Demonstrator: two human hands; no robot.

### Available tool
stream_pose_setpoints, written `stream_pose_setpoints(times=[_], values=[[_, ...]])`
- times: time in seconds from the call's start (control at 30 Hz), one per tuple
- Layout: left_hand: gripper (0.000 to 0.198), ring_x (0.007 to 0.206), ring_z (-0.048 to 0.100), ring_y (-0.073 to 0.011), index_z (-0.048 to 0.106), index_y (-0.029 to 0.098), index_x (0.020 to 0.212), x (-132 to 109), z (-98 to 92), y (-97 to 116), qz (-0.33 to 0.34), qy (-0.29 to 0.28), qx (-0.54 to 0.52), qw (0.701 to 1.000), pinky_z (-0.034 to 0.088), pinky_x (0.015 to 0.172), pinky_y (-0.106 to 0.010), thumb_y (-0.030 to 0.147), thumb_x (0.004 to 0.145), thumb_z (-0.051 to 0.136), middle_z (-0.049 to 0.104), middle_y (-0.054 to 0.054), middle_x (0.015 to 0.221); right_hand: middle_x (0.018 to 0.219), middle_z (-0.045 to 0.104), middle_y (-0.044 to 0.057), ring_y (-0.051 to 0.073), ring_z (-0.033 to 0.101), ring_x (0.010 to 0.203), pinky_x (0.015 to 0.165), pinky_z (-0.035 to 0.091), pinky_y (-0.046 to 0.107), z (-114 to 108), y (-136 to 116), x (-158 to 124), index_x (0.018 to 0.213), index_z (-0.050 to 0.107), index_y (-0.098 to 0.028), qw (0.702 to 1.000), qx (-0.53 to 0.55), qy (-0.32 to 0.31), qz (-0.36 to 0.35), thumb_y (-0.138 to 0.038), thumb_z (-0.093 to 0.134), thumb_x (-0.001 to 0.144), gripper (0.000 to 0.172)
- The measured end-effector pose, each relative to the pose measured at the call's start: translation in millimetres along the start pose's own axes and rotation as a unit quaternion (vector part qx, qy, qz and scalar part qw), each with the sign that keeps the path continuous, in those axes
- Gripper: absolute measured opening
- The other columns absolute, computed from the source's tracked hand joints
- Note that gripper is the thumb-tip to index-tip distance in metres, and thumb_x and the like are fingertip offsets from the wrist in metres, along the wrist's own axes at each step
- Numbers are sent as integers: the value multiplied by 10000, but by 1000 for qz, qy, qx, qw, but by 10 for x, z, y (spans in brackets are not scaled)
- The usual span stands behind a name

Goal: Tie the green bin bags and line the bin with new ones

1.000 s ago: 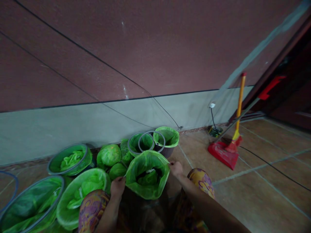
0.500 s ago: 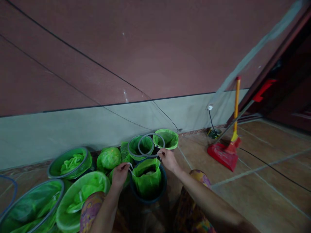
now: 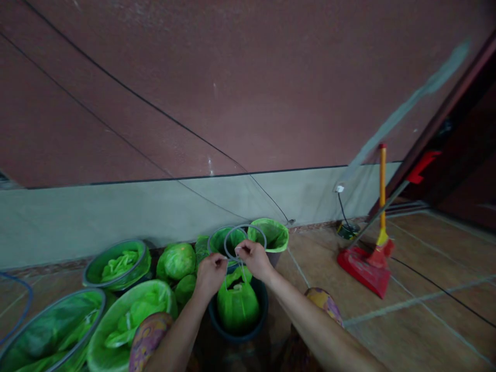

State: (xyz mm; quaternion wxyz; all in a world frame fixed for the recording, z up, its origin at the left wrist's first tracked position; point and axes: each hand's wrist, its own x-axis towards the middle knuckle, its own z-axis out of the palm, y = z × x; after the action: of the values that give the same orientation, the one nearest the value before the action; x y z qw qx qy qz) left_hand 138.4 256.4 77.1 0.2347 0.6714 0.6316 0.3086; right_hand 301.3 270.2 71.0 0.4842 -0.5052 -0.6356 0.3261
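A dark bucket (image 3: pixel 260 316) stands on the floor between my knees, lined with a green plastic bag (image 3: pixel 237 306). My left hand (image 3: pixel 210 273) and my right hand (image 3: pixel 253 258) are close together just above the bag's gathered top. Both are closed, each pinching a thin white drawstring (image 3: pixel 241 268) of the bag. The bag's mouth is pulled nearly shut under my fingers.
Several more green-lined buckets (image 3: pixel 116 258) and tied green bags (image 3: pixel 176 261) crowd the floor along the grey wall base to the left. A loose grey ring (image 3: pixel 245 231) rests on two buckets behind my hands. A red dustpan and broom (image 3: pixel 368 261) lean at the right, near cables.
My hands have come together from the bag's two sides, drawing the strings up and closing the bag's mouth. One second ago the bag was spread wide over the bucket rim.
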Motion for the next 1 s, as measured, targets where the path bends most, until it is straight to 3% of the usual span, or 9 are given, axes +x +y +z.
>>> stream_pose_setpoints(times=[0.17,0.4,0.57,0.7,0.77,0.87,0.97,1.0], values=[[230,666,586,-129,729,170,726,31,10,118,1,-14,-16,1000,394,656,-240,184,824,522,697,-13,677,595,612,-20,121,554,577,580,427,233,42,-107,47,698,625,-183,998,54,-11,1,-252,561,782,126],[256,695,625,-142,753,176,753,94,-38,175,9,-16,-67,998,436,670,-242,184,803,502,726,-6,707,559,596,-26,121,574,519,510,431,224,83,-72,110,698,601,-192,993,94,-2,70,-299,599,755,122],[255,692,621,-143,747,176,711,122,-68,110,0,2,-52,999,428,686,-250,168,792,506,726,-19,697,694,676,3,126,621,498,445,432,215,82,-144,79,740,553,-196,960,213,-1,183,-323,571,764,130],[248,685,617,-142,741,172,706,118,-95,25,5,5,-65,998,422,677,-251,208,799,514,718,-18,684,542,575,-52,87,506,381,398,389,195,116,-134,20,733,506,-202,959,216,-9,184,-272,539,777,89],[236,685,623,-148,743,168,713,129,-97,-9,1,0,-80,997,427,677,-258,215,786,524,721,-22,693,487,503,-88,75,441,352,379,360,187,178,-96,-28,786,523,-198,963,192,-32,189,-216,544,754,42],[221,719,642,-160,742,168,731,153,-57,-41,2,-11,-118,993,453,704,-265,234,769,534,732,-28,728,493,482,-109,72,425,386,394,378,185,324,-30,-112,905,566,-180,963,151,-110,194,-130,583,676,235],[229,768,656,-165,728,166,763,154,37,-73,7,-23,-165,986,485,745,-261,272,772,526,736,-34,771,468,438,-100,62,399,395,401,380,186,457,17,-158,721,561,-172,963,126,-156,181,-165,586,702,33],[236,798,660,-167,723,164,792,143,78,-96,8,-24,-186,982,492,768,-261,292,776,525,739,-39,803,452,420,-96,60,386,385,396,376,187,480,27,-158,653,530,-178,964,129,-148,181,-201,575,734,95]])
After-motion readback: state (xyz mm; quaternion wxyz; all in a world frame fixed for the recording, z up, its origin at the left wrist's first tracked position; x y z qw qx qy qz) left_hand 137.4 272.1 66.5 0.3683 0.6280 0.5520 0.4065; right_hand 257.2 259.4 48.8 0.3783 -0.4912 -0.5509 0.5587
